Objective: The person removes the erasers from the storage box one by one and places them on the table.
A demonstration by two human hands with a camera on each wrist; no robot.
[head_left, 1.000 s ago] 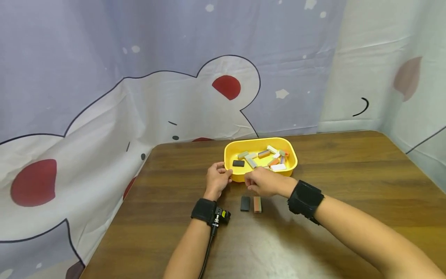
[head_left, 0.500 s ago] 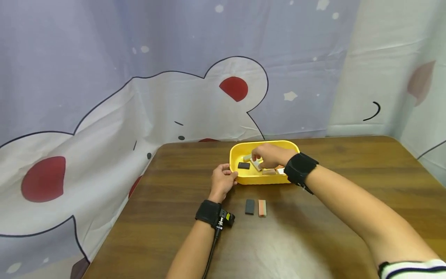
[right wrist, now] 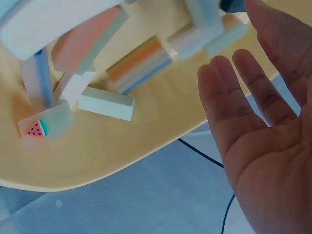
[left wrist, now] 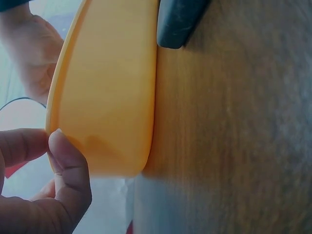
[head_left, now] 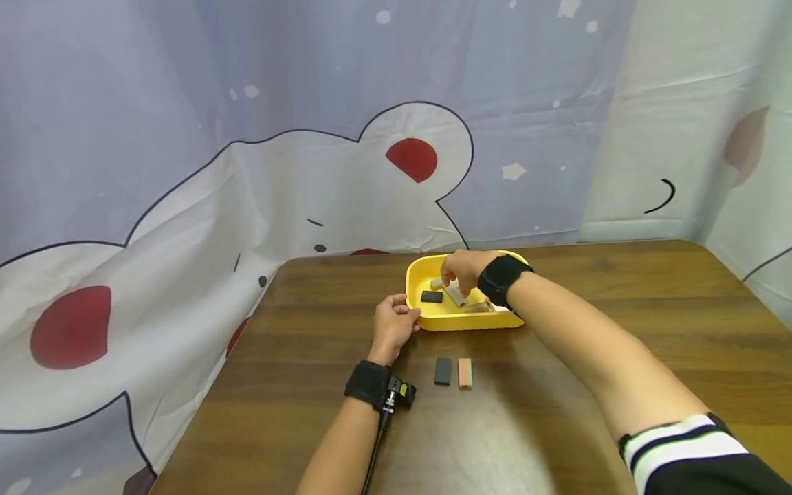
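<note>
My left hand point(head_left: 392, 326) pinches the left end of a yellow plastic tub point(head_left: 470, 322); in the left wrist view its thumb and index finger meet on the rim. My right hand point(head_left: 467, 268) is over the tub, fingers pointing down beside a pale grey block-shaped eraser point(head_left: 454, 295). Seen from the right wrist, that hand point(right wrist: 273, 131) has thumb and fingers apart with nothing between them. A black eraser point(head_left: 431, 297) lies inside at the left. Several more erasers, including one with a watermelon print point(right wrist: 39, 129), are partly hidden by the right arm in the head view.
On the brown wooden table point(head_left: 322, 344), in front of the tub, a dark eraser point(head_left: 442, 371) and an orange-and-green eraser point(head_left: 465, 373) lie side by side. A patterned curtain point(head_left: 278, 185) hangs behind the table. A black cable point(head_left: 376, 440) runs along the left forearm.
My right hand has gone from the tub's front edge to over its inside, then shifted slightly left. The left hand keeps its hold on the rim.
</note>
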